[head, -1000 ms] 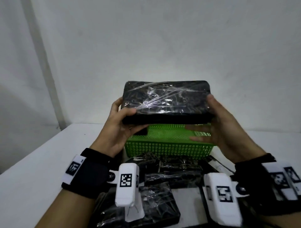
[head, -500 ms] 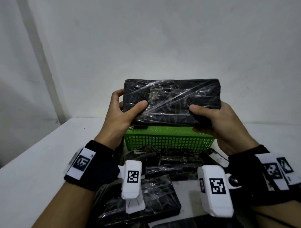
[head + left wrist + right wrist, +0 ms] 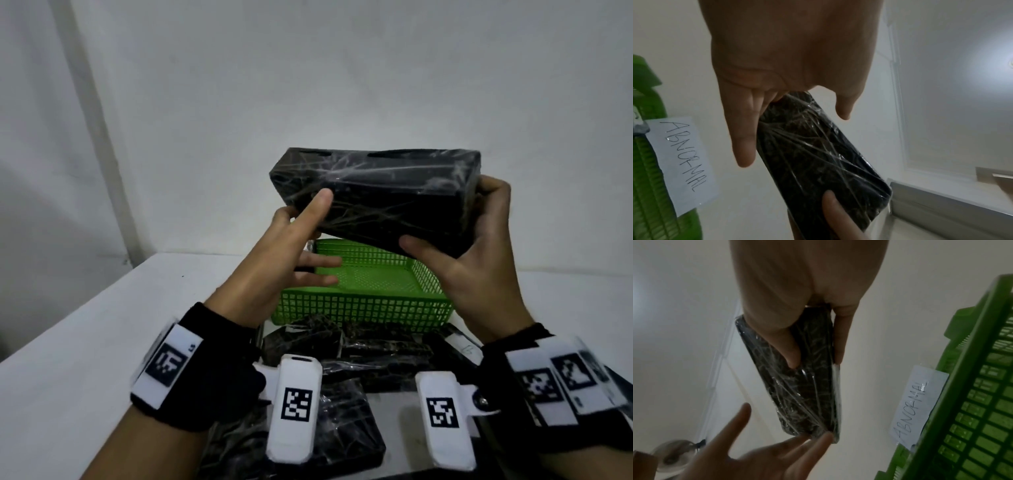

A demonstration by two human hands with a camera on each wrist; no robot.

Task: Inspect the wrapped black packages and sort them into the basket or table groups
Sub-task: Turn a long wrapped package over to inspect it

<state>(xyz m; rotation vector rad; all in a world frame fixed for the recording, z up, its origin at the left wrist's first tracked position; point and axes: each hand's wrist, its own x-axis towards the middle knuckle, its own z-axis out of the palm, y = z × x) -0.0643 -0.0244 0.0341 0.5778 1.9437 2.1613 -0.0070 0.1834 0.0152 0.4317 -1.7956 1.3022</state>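
1. The green basket point(image 3: 363, 308) stands on the white table point(image 3: 68, 359) and serves as the landmark here; its mesh floor shows bare
2. A wrapped black package point(image 3: 387, 192) is held in the air above the basket, tilted so its left end sits higher than the lower right corner
3. The right hand point(image 3: 479, 260) grips the package's right end: the thumb lies on the near face and the fingers curl round the far end
4. In the right wrist view that thumb and one finger pinch the narrow block point(image 3: 797, 378) between them
5. The left hand point(image 3: 281, 260) is spread and relaxed above the basket's left edge, with its thumb laid straight against the package's near left corner
6. The left wrist view shows the fingers point(image 3: 744, 129) extended alongside the package point(image 3: 818, 154) rather than wrapped round it, and the thumb stands apart from the plastic there
7. A paper label reading ABNORMAL point(image 3: 682, 162) lies on the table just beside the basket's outer wall
8. Several more wrapped packages point(image 3: 342, 356) lie in a cluster on the table in front of the basket, nearer the person
9. Black wrist bands carrying white marker tags point(image 3: 168, 363) sit on both forearms, nearer than the basket, over that cluster
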